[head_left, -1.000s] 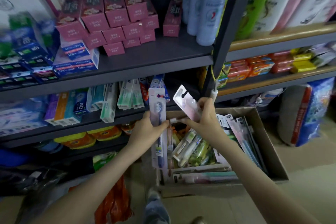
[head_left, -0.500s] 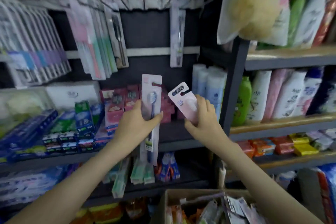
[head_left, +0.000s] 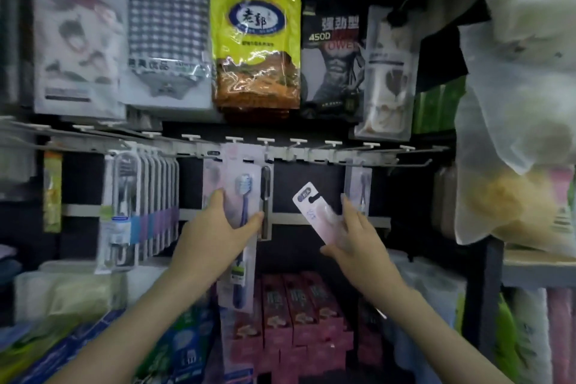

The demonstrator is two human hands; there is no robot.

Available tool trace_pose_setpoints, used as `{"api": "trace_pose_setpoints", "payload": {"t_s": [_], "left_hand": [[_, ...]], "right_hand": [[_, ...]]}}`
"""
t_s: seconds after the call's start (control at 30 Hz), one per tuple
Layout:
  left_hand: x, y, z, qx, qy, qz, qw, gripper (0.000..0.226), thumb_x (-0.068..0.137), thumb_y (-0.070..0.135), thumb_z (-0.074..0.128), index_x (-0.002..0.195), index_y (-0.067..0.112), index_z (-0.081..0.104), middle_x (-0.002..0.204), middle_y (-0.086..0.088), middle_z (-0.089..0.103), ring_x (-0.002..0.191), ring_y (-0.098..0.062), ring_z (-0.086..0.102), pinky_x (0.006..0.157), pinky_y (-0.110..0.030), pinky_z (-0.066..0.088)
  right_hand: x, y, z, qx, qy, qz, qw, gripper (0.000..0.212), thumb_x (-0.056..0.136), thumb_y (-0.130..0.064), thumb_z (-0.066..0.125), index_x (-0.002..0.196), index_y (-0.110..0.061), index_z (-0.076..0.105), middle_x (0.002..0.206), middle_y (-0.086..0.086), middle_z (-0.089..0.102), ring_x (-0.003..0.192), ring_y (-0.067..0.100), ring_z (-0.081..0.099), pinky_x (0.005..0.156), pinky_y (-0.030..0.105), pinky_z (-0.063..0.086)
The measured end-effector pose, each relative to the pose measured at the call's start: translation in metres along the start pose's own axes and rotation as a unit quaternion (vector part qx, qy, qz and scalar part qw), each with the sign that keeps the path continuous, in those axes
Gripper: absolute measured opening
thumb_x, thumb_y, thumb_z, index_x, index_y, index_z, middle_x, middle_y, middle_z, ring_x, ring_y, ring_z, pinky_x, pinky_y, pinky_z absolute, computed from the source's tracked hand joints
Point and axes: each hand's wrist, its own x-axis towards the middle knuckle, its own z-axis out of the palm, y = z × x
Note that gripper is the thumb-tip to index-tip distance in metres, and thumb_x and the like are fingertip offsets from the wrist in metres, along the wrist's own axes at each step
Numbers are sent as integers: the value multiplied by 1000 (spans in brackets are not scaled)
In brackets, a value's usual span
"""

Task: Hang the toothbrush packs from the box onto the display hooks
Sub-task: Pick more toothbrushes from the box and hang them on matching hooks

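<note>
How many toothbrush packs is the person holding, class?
2. The blue-brush pack stands upright in the left hand, its top at the hook rail; the pink pack lies tilted in the right hand, below that rail. Another stacked behind either could be hidden.

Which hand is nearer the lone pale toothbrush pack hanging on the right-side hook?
Right. The right hand is just below the lone pale toothbrush pack; the left hand is well to its left.
</note>
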Motion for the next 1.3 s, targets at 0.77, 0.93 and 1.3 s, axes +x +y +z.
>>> {"api": "trace_pose_setpoints", "payload": {"t_s": [0.77,0.93,1.3], "left_hand": [[60,-134,-106,93,140,-73,983,53,87,50,59,116,9,43,72,6,42,62,-17,41,48,-29,29],[62,-143,-99,87,136,-65,985,63,89,49,56,135,11,35,104,-9,61,91,-31,58,63,-32,37],[50,-164,-102,103,174,-47,978,64,88,53,55,133,10,38,113,-11,62,93,-34,61,61,-31,34]], "right_hand": [[97,-160,190,-190,38,-42,980,88,65,-31,85,139,-6,44,109,9,62,87,18,62,54,24,51],[125,-160,214,-170,64,-18,983,86,92,-26,60,152,-6,2,130,9,43,110,20,52,68,23,50],[153,-156,231,20,116,89,989,74,91,-23,62,148,-10,16,135,16,41,119,33,49,83,43,52]]}}
